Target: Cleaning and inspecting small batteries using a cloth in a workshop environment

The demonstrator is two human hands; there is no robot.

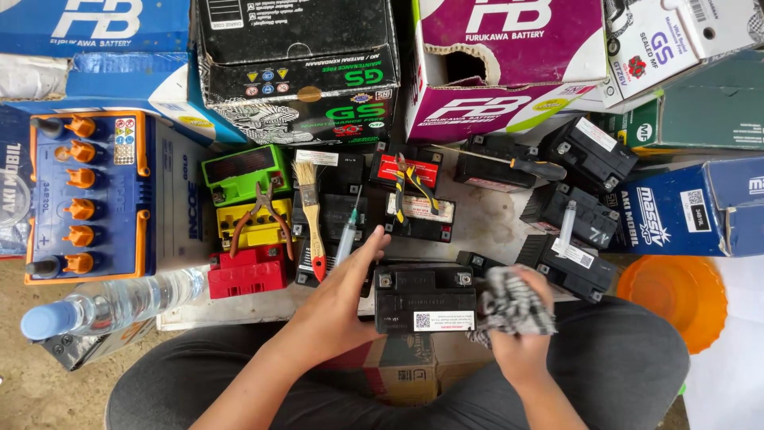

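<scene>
Fingers [368,248] of the left hand [342,299] are lying pressed together, flat against the nine o'clock side of the black battery [424,299] at centre, while the right hand [517,330] is clutching a checked rag [509,306] at its three o'clock side.

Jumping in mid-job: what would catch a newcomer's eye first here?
Dead centre, the left hand steadies a black battery while the right hand grips a checked rag at its right end. At far left sits a big blue battery with orange caps; small batteries and tools crowd between.
</scene>
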